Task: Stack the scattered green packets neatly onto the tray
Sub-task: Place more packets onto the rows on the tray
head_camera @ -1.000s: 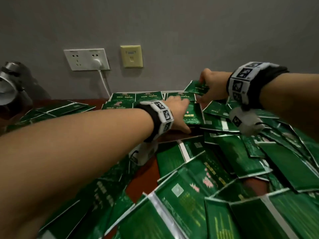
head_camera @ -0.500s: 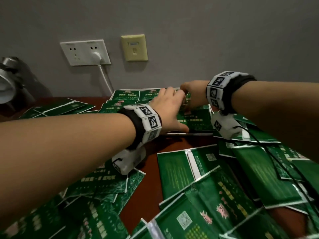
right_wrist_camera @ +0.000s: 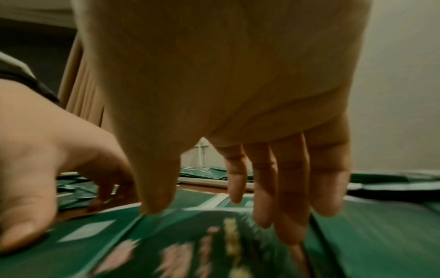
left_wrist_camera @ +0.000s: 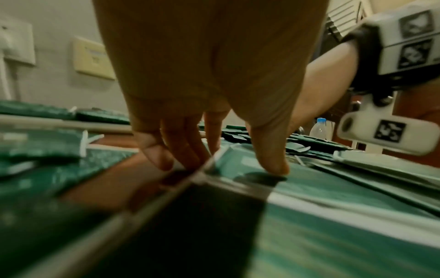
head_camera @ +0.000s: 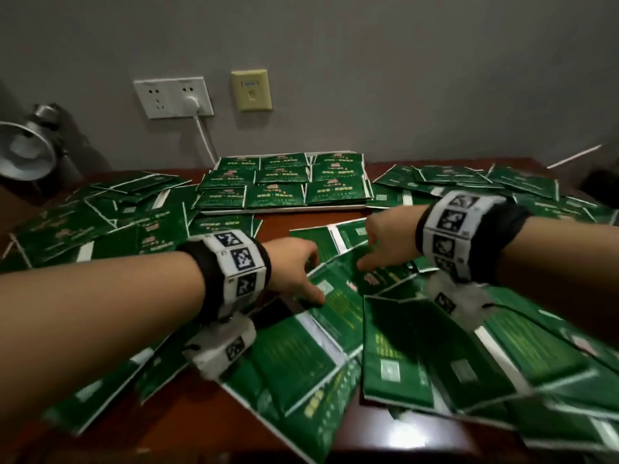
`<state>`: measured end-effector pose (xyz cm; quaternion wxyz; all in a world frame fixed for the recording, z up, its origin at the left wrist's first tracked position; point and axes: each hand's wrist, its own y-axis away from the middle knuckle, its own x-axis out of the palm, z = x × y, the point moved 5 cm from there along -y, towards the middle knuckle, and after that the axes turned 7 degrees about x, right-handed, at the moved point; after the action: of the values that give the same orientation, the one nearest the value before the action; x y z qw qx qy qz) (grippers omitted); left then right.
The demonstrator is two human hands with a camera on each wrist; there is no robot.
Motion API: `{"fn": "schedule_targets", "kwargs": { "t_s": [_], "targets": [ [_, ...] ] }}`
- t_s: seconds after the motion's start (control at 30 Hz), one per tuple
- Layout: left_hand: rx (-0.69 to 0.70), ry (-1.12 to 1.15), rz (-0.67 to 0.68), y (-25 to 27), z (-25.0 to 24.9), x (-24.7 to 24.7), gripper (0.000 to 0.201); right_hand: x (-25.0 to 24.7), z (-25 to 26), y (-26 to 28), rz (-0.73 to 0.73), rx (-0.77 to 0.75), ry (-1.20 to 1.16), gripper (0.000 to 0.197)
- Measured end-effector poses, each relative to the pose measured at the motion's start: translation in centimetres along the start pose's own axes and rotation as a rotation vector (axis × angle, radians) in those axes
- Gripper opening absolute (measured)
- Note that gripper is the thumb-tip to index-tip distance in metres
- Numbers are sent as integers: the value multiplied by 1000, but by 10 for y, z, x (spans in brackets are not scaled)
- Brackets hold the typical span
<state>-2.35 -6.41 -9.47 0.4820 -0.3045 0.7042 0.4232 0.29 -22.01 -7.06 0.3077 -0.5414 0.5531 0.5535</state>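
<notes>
- A dark wooden bench (head_camera: 187, 426) against a grey wall lies littered with scattered green packets (head_camera: 398, 363), heaped thickest along its near and right edges, with more spread toward the left edge.
- At the far edge, under the wall sockets, a white tray (head_camera: 288, 209) carries packets laid in neat rows, three across.
- The packets look flat, light and glossy, with white sealed borders; they would likely slide over one another and flex if lifted by one corner, so a pinch at a sealed edge or corner, thumb above and fingers beneath, seems the soundest hold.
- Both forearms reach from the near edge over the middle of the bench, wrists banded with marker cuffs, palms turned down.
- The left hand (head_camera: 294, 266) bears on one near-centre packet (head_camera: 338, 306): in the left wrist view its thumb presses the packet's face while the curled fingers (left_wrist_camera: 181, 148) work at the corner, a narrow grip closing on that packet.
- The right hand (head_camera: 385, 242) hovers just beside it, its fingers (right_wrist_camera: 285, 197) hanging straight and spread above a neighbouring packet (right_wrist_camera: 190, 250) in the right wrist view: a wide grip, holding nothing.
</notes>
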Motion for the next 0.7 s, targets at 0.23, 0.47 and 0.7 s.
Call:
{"fn": "schedule_targets", "kwargs": {
  "t_s": [0.23,0.47,0.7],
  "targets": [
    [-46,81,-140,21,-19,15,74,33,42,70,49,-3,-122,60],
    [-48,159,-305,51,-9,10,54,27,61,61,-55,65,-285,56],
    [-84,87,-389,80,13,-12,43,-13,78,56,-301,4,-400,12]
  ]
}}
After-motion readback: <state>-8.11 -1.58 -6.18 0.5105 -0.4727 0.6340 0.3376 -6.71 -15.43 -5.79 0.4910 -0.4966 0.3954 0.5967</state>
